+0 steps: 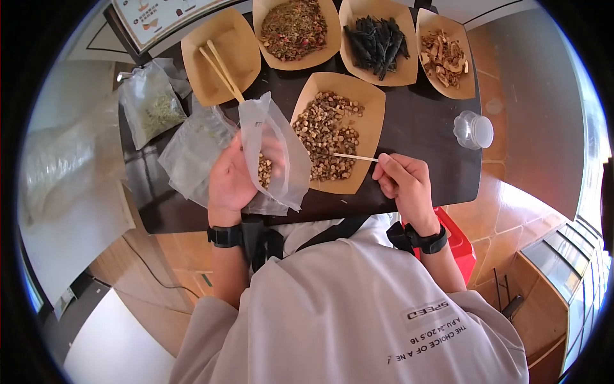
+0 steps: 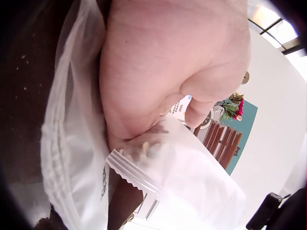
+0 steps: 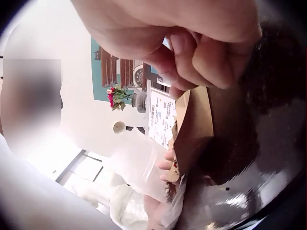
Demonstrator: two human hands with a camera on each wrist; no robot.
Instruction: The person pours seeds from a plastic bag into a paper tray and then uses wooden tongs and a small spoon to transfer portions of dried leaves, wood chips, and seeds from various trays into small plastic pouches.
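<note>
In the head view my left hand [image 1: 229, 177] grips a translucent zip bag [image 1: 289, 144], its fingers showing through the plastic. Small brown chopped pieces [image 1: 265, 170] lie in the bag, which the left wrist view also shows as a milky bag [image 2: 192, 177] with a ribbed zip strip. My right hand [image 1: 408, 181] pinches a thin pale stick [image 1: 357, 157] between thumb and fingers. The stick's far end lies among chopped dried pieces in a kraft paper tray [image 1: 366, 128], where its tip is hidden. The tray's side [image 3: 194, 129] shows below the right hand in the right wrist view.
Behind stand paper trays with wooden tongs [image 1: 224, 73], reddish dried bits [image 1: 294, 29], black strips [image 1: 377, 48] and tan slices [image 1: 443, 59]. Bags [image 1: 198, 150] lie at left, one holding green herbs [image 1: 160, 114]. A small clear jar [image 1: 473, 130] stands near the table's right edge.
</note>
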